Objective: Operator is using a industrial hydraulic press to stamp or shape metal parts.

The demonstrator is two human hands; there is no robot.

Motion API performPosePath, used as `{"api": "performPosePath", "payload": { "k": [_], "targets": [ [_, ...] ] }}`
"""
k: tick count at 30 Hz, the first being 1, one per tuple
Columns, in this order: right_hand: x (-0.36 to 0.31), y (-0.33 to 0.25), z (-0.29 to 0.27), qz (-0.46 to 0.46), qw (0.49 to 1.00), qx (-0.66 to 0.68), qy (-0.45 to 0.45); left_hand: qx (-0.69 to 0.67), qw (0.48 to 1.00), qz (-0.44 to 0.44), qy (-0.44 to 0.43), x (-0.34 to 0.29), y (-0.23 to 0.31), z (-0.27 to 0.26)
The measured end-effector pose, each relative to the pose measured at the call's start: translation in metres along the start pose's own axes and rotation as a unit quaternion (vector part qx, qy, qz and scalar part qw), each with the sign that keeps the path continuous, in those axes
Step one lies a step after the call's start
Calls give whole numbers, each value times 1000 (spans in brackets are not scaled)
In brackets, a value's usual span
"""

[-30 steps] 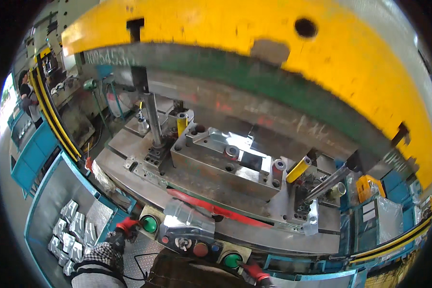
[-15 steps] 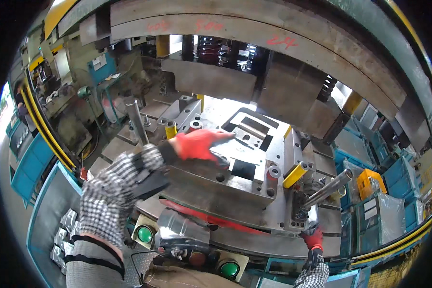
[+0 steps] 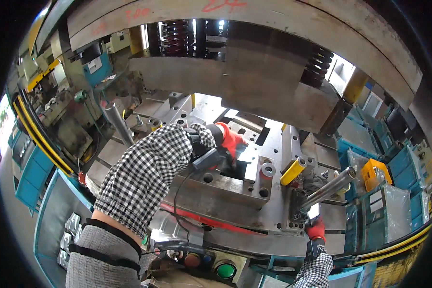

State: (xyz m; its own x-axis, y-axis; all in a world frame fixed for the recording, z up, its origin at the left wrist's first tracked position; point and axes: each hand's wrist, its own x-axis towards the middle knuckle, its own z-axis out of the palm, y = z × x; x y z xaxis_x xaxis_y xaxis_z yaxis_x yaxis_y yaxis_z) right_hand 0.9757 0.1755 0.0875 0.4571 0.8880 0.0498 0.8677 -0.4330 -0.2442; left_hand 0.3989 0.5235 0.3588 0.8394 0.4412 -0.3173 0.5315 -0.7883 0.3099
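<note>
My left hand (image 3: 232, 140), in a red glove with dark fingertips, reaches over the middle of a steel die block (image 3: 228, 185). Its fingers are apart and point down and right beside a bright flat metal plate (image 3: 248, 156); the fingertips are partly hidden in shadow. A dark device (image 3: 206, 159) with a cable is strapped at my left wrist. My right hand (image 3: 316, 230), also red-gloved, is at the die's near right corner, closed on a small shiny metal piece (image 3: 314, 211) beside a slanted steel guide post (image 3: 329, 189).
A heavy upper die (image 3: 273, 72) hangs above the work area. Yellow posts (image 3: 293, 172) and another steel guide post (image 3: 119, 124) rise from the lower die. A green button (image 3: 225, 270) sits at the front. Blue bins stand on both sides, with an orange crate (image 3: 373, 173) at right.
My left hand has moved right and its fingers have turned downward over the die. My right hand has shifted only slightly. The whole view has tilted a little.
</note>
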Motion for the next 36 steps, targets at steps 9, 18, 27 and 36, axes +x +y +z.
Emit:
{"api": "performPosePath", "payload": {
  "k": [9,18,27,36],
  "targets": [
    [4,-29,-5,-83,989,118,15,133,932,70,329,-142,110,-32],
    [23,16,-19,-69,996,-16,50,83,964,-1,253,-317,249,124],
    [20,-1,-55,-74,995,-58,-30,182,948,-175,196,-259,231,343],
    [-109,33,-134,11,946,307,-102,147,939,-152,272,-246,226,408]
  ]
}}
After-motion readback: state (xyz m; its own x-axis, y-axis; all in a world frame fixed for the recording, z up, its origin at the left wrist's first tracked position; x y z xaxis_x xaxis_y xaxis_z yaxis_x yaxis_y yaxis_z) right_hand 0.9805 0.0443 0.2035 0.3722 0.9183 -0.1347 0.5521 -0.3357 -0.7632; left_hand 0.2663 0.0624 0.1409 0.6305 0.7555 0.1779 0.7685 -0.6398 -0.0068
